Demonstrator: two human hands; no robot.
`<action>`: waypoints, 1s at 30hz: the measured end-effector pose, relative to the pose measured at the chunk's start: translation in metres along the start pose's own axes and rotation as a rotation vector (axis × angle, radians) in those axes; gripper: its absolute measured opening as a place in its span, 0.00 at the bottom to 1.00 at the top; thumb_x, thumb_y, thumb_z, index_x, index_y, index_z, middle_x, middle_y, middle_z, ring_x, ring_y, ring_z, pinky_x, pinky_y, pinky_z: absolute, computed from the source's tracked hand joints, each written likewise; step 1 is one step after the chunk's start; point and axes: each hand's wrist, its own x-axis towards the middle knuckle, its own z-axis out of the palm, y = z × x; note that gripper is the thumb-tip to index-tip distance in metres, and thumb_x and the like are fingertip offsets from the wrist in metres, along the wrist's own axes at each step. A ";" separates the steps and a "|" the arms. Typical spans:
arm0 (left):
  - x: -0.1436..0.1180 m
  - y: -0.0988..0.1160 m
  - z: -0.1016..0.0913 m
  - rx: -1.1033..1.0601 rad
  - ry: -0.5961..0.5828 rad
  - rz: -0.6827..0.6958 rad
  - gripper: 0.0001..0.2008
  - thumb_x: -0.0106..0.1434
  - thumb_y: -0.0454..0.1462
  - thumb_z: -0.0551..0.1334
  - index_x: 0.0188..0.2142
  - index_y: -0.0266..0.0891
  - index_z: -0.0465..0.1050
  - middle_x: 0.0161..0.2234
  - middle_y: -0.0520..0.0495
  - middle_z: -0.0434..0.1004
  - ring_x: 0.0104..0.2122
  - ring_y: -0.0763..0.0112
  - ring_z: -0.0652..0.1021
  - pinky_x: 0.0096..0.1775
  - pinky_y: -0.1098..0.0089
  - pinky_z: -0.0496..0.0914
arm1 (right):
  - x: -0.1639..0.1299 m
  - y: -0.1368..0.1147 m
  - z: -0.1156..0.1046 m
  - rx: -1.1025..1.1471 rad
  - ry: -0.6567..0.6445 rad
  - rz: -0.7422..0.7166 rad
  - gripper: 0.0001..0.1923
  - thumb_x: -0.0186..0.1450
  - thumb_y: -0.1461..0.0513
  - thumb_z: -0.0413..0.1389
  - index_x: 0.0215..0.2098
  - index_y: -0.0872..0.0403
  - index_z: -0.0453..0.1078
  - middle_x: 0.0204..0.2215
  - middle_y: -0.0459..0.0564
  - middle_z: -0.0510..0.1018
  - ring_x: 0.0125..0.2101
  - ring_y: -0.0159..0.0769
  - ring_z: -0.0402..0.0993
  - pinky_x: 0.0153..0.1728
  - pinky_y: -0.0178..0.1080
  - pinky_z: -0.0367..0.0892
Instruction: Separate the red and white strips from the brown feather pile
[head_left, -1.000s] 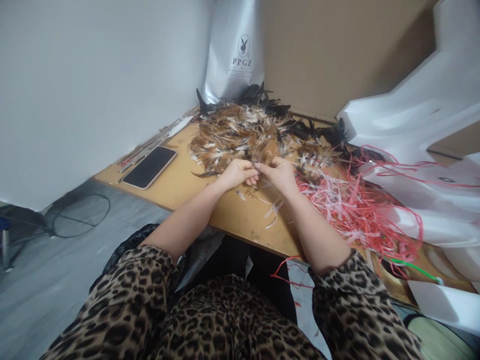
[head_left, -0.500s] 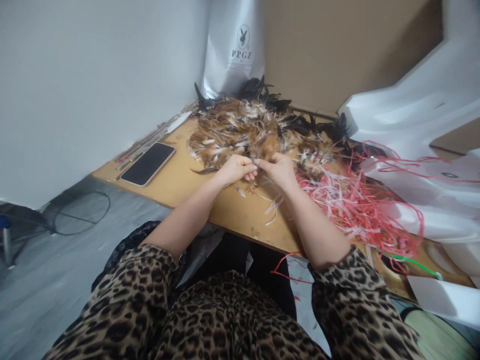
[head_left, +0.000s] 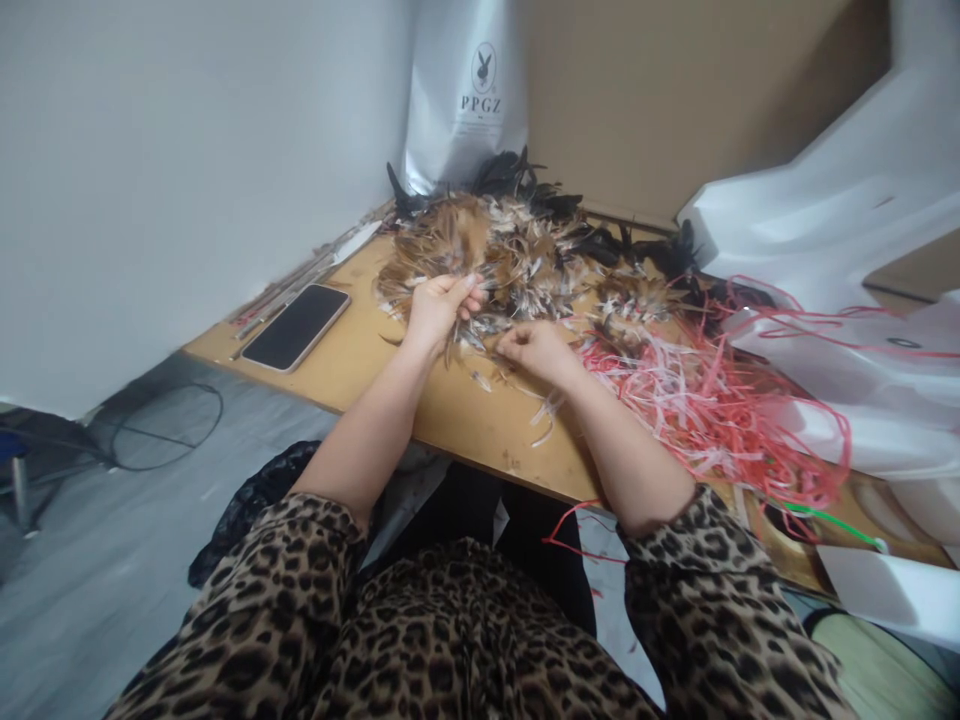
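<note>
A heap of brown, white and black feathers (head_left: 536, 255) covers the far part of the wooden table (head_left: 360, 385). My left hand (head_left: 439, 310) is over the heap's near left part, thumb and fingers pinched together. A slightly blurred brown feather tuft (head_left: 463, 228) stands up just beyond its fingertips and appears held in the pinch. Lower and to the right, my right hand (head_left: 538, 352) has its fingers curled together close above the table. Whatever may be between those fingertips is too small to make out. A few loose pale feathers (head_left: 481, 381) lie between the two forearms.
Pink and white strips (head_left: 697, 400) are tangled on the table's right side, beside white moulded pieces (head_left: 817, 230). A phone (head_left: 296, 327) lies at the left. Behind the feathers stands a silver bag (head_left: 469, 120) against a brown board (head_left: 637, 110).
Both hands were together at the heap's near edge. My left hand has moved away and up-left over the feathers; my right hand has dropped slightly lower, so they are now apart.
</note>
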 end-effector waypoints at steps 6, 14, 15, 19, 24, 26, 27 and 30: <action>0.001 -0.002 0.000 -0.107 0.006 -0.064 0.11 0.54 0.40 0.65 0.32 0.32 0.73 0.23 0.50 0.75 0.18 0.85 0.70 0.20 0.81 0.61 | -0.004 -0.008 0.003 -0.435 0.017 -0.027 0.05 0.47 0.65 0.58 0.15 0.52 0.70 0.15 0.44 0.72 0.18 0.29 0.62 0.23 0.33 0.55; 0.000 -0.004 0.001 -0.183 0.019 -0.110 0.11 0.54 0.39 0.65 0.32 0.32 0.73 0.24 0.50 0.74 0.18 0.86 0.70 0.19 0.83 0.60 | -0.004 -0.010 -0.011 -0.016 -0.057 0.077 0.06 0.50 0.62 0.55 0.22 0.57 0.71 0.15 0.44 0.71 0.17 0.26 0.62 0.20 0.31 0.56; 0.000 -0.004 0.002 -0.190 0.021 -0.123 0.11 0.54 0.39 0.65 0.32 0.32 0.73 0.24 0.50 0.74 0.18 0.86 0.70 0.19 0.83 0.60 | -0.003 -0.011 -0.013 0.090 -0.021 0.104 0.07 0.49 0.61 0.56 0.23 0.58 0.70 0.15 0.43 0.71 0.16 0.26 0.62 0.20 0.31 0.56; 0.000 -0.008 0.003 -0.216 -0.029 -0.224 0.08 0.56 0.37 0.63 0.33 0.32 0.73 0.26 0.49 0.75 0.19 0.86 0.71 0.19 0.83 0.61 | 0.001 -0.011 -0.016 0.496 0.172 0.104 0.10 0.46 0.59 0.60 0.23 0.57 0.69 0.14 0.40 0.67 0.15 0.22 0.56 0.17 0.30 0.52; -0.004 -0.014 0.007 -0.265 -0.222 -0.396 0.06 0.56 0.33 0.62 0.33 0.29 0.73 0.31 0.43 0.78 0.21 0.83 0.74 0.20 0.83 0.63 | 0.007 -0.007 -0.014 0.815 0.306 0.075 0.12 0.45 0.59 0.62 0.23 0.55 0.67 0.13 0.38 0.62 0.15 0.21 0.54 0.17 0.29 0.47; -0.007 -0.016 0.010 -0.287 -0.289 -0.453 0.05 0.57 0.31 0.62 0.33 0.28 0.73 0.32 0.41 0.78 0.23 0.81 0.75 0.21 0.83 0.64 | 0.008 -0.007 -0.011 0.845 0.355 0.066 0.12 0.45 0.59 0.62 0.24 0.55 0.67 0.13 0.37 0.61 0.15 0.21 0.53 0.16 0.29 0.46; -0.009 -0.017 0.011 -0.294 -0.306 -0.475 0.05 0.57 0.31 0.61 0.34 0.28 0.73 0.33 0.40 0.78 0.23 0.80 0.76 0.21 0.83 0.65 | 0.008 -0.008 -0.009 0.849 0.378 0.057 0.12 0.45 0.58 0.62 0.24 0.55 0.67 0.13 0.37 0.61 0.15 0.22 0.53 0.16 0.29 0.46; -0.013 -0.018 0.017 -0.314 -0.321 -0.524 0.05 0.58 0.29 0.60 0.33 0.28 0.73 0.31 0.41 0.78 0.23 0.80 0.76 0.21 0.83 0.65 | 0.007 -0.010 -0.001 0.842 0.430 0.016 0.11 0.46 0.58 0.62 0.25 0.55 0.67 0.14 0.38 0.63 0.15 0.22 0.54 0.16 0.29 0.48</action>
